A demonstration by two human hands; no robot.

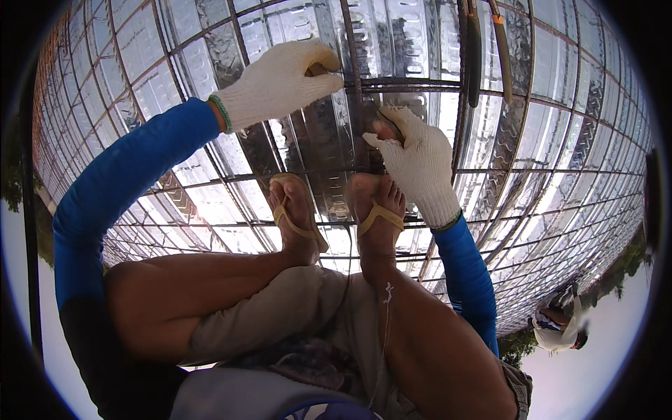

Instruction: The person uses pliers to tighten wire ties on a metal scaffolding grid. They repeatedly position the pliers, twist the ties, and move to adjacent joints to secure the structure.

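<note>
My left hand (283, 84), in a white knit glove with a green cuff, is closed in a pinch beside a crossing of the rebar mesh (353, 52). Whatever lies between its thumb and forefinger is too small to make out. Across that crossing, my right hand (427, 164) has its fingers curled in toward the bars. Its glove is frayed at the tips and bare skin shows there. I cannot see what it grips. Right of the hands, a hand tool with one dark handle (474, 63) and one tan handle (502, 56) rests over the mesh, its head out of view.
Shiny ribbed metal decking (546, 140) lies beneath the bars. My sandalled feet (378, 206) stand on the mesh close below my hands. A person in a light top (556, 336) is far off at the lower right, near trees.
</note>
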